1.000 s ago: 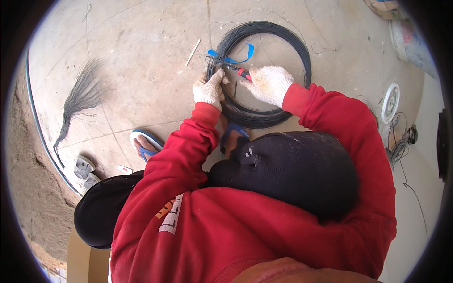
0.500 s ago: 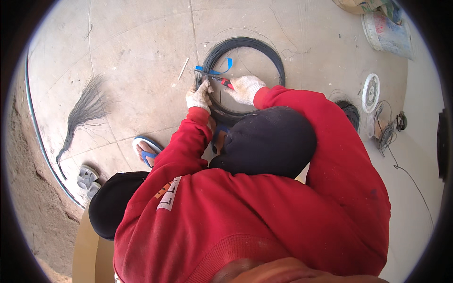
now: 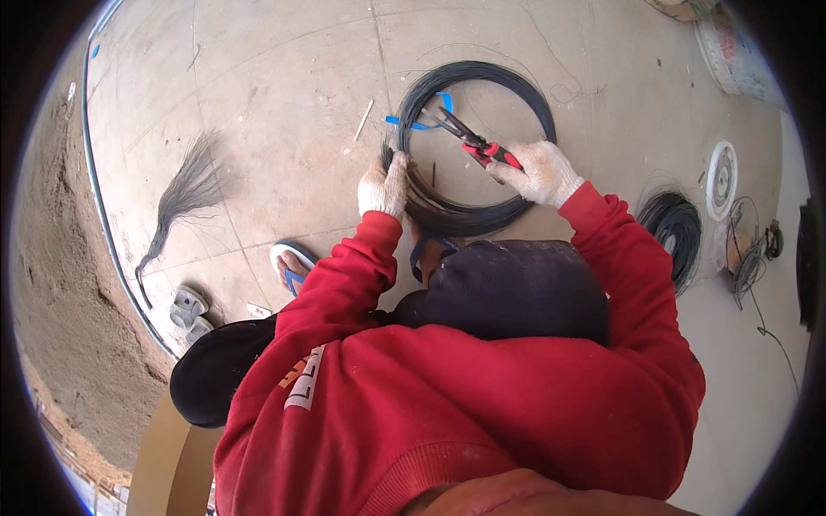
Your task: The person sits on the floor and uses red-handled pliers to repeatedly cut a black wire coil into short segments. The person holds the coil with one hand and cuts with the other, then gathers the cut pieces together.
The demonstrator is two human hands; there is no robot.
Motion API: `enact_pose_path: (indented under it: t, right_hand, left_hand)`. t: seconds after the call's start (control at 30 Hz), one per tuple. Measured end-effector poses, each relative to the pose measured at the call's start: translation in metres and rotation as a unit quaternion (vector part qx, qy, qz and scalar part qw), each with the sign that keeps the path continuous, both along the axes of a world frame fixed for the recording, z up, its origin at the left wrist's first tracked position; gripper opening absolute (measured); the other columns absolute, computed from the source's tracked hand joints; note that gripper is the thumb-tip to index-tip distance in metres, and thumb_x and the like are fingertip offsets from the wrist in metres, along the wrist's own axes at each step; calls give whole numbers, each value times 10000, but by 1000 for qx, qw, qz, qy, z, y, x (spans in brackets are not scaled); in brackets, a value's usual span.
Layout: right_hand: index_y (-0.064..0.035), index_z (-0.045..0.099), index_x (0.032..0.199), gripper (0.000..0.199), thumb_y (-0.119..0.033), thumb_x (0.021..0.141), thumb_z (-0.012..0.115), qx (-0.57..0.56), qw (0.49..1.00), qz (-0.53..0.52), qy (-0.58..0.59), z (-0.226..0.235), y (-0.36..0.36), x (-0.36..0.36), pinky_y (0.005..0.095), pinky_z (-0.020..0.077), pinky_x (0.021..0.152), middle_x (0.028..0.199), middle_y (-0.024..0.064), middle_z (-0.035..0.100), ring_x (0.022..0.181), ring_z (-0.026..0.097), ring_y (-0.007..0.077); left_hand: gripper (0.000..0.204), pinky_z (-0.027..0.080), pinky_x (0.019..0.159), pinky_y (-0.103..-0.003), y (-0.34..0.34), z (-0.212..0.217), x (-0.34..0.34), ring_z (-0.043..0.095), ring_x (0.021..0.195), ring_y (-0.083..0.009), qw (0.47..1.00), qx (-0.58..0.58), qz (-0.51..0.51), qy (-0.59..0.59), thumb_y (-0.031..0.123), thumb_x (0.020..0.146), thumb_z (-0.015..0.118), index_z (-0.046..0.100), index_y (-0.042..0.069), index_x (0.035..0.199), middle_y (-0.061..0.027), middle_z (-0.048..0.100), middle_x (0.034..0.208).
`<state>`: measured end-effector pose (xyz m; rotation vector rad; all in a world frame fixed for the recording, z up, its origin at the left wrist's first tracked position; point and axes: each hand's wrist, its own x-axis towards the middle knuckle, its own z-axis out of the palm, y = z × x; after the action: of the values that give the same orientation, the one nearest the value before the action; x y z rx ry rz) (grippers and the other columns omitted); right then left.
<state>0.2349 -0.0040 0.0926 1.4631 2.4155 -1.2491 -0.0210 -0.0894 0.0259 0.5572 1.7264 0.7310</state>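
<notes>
A coil of dark wire point(image 3: 540, 96) lies on the tiled floor in front of me. At its left side my gloved left hand point(image 3: 384, 187) is closed round a bunch of the wire, whose short ends stick up above my fingers. My gloved right hand point(image 3: 544, 175) grips red-and-black-handled pliers point(image 3: 473, 138) over the inside of the coil. The jaws are parted, point up and left, and stand apart from the wire. A blue strap point(image 3: 446, 102) lies across the coil's upper left part.
A loose fan of cut wires point(image 3: 185, 185) lies at the left, near grey shoes point(image 3: 187, 306) and a hose point(image 3: 105, 202). A thin pale stick point(image 3: 364, 120) is beside the coil. Another wire coil point(image 3: 680, 236), a white disc point(image 3: 722, 181) and a tangled cord point(image 3: 750, 262) lie at the right.
The pliers have come away from the wire at the coil's left side and moved right with my right hand. My left hand keeps its hold there. The whole view has shifted slightly.
</notes>
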Motion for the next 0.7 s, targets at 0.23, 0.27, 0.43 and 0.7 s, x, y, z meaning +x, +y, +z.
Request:
enact_pose_path:
  t: [0.23,0.27,0.43,0.7]
  right_hand:
    - [-52,660,893,329,-379,903,638,19,945,-316,-84,-18,5,57,427,474,530,656,133,642,572,616,317]
    - [-54,653,878,298,-352,897,653,128,939,-281,-153,-19,11,55,419,491,573,718,125,659,629,633,299]
    - [-114,674,936,207,-305,854,673,435,853,-246,-150,-8,-4,-16,435,510,686,908,111,662,797,642,306]
    - [-62,748,895,307,-336,839,622,-17,992,-11,-124,-79,-31,-137,460,565,703,873,199,709,849,704,347]
  left_hand:
    - [321,436,524,-266,-16,-36,22,554,602,-120,984,30,175,-28,234,926,644,586,-22,1110,-75,646,794]
    - [328,435,522,-265,-16,-40,24,551,608,-119,982,43,182,17,222,915,655,582,-29,1112,-83,644,819]
    - [261,397,461,-259,-10,-39,30,488,534,-102,962,81,256,-40,149,866,685,600,27,1081,-4,534,695]
    - [176,321,349,-284,-12,-24,25,433,405,-120,923,-31,344,-172,133,825,695,569,68,931,-18,507,592]
